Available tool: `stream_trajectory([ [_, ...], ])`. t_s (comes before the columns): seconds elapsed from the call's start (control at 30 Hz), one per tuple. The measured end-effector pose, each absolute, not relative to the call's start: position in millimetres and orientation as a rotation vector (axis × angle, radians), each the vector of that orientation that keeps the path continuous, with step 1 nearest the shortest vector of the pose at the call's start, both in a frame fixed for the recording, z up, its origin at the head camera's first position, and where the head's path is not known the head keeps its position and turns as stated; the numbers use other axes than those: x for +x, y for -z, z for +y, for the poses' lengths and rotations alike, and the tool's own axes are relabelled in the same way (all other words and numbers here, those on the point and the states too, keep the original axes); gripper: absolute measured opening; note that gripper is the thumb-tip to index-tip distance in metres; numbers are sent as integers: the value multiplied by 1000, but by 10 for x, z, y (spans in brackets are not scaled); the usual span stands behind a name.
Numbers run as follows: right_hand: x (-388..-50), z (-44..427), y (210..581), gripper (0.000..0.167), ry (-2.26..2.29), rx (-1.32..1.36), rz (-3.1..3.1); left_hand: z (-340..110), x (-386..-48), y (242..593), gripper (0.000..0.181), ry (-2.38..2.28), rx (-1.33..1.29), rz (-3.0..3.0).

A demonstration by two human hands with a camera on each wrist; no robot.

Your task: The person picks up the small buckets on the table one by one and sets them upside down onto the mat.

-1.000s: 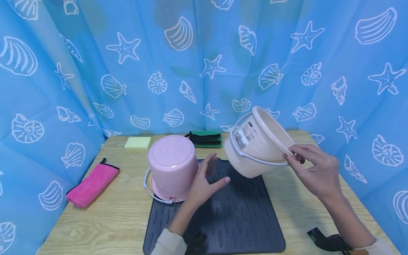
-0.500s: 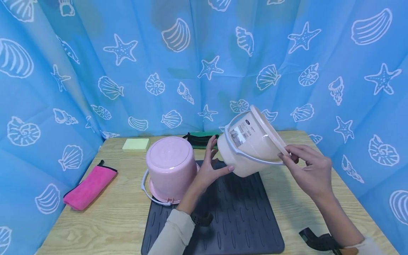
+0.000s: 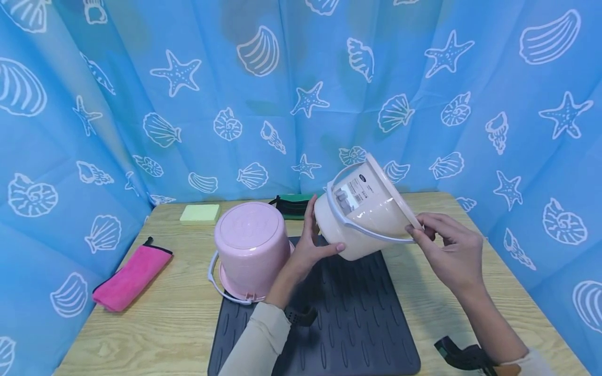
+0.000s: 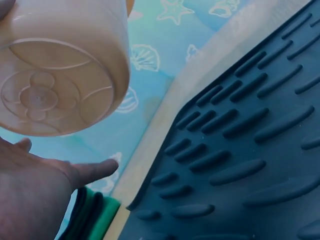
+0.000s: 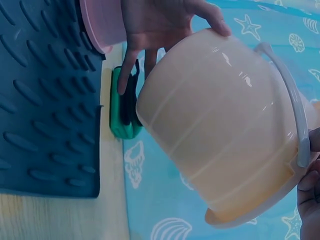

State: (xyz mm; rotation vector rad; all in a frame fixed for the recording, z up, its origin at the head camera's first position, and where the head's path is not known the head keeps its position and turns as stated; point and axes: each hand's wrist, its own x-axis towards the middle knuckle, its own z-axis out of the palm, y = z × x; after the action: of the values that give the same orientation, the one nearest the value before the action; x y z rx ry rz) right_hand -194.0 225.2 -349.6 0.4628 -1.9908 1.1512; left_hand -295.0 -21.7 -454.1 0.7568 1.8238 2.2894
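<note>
A cream bucket (image 3: 371, 209) with a pale handle (image 3: 345, 219) and a printed label hangs tilted above the dark ridged mat (image 3: 352, 324); its mouth faces right. My right hand (image 3: 449, 250) pinches the bucket's rim. My left hand (image 3: 312, 253) is spread at the bucket's base, thumb touching its lower side, fingers extended. In the left wrist view the bucket's underside (image 4: 55, 90) shows a flower-shaped relief. A pink bucket (image 3: 251, 245) stands upside down on the mat's left rear part, just left of my left hand.
A pink folded cloth (image 3: 131, 277) lies at the left of the wooden table (image 3: 141, 339). Along the back edge are a yellow sponge (image 3: 199, 214) and a green and black bundle (image 3: 293, 206). A blue shell-print curtain (image 3: 301, 104) encloses the table.
My left hand has moved right and up, from beside the pink bucket to the cream bucket's base. The cream bucket has shifted slightly left with my right hand still pinching its rim.
</note>
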Motion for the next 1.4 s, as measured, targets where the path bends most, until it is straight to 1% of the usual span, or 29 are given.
stream_trajectory([
  [0.13,-1964,2260,3530,21,-1193,461,-1990,-197,-2949,4527,117,-2338,742,1788],
  [0.37,-2127,2392,3773,24,-1268,451,-1989,-163,-2948,4536,118,-2432,747,1669],
  [0.67,-2011,2321,3685,21,-1231,476,-2010,-127,-2960,4550,111,-2462,753,1545],
  [0.8,-2050,2400,3782,25,-1175,464,-2068,-155,-2942,4529,113,-2477,735,1520],
  [0.93,-2072,2511,3845,30,-1014,478,-2150,-197,-2935,4495,115,-2486,732,1590],
  [1.13,-1977,2656,3809,37,-825,549,-2137,-260,-2936,4398,115,-2463,769,1708],
  [1.4,-1734,2718,3876,34,-752,567,-2279,-396,-2890,4244,109,-2389,725,1917],
])
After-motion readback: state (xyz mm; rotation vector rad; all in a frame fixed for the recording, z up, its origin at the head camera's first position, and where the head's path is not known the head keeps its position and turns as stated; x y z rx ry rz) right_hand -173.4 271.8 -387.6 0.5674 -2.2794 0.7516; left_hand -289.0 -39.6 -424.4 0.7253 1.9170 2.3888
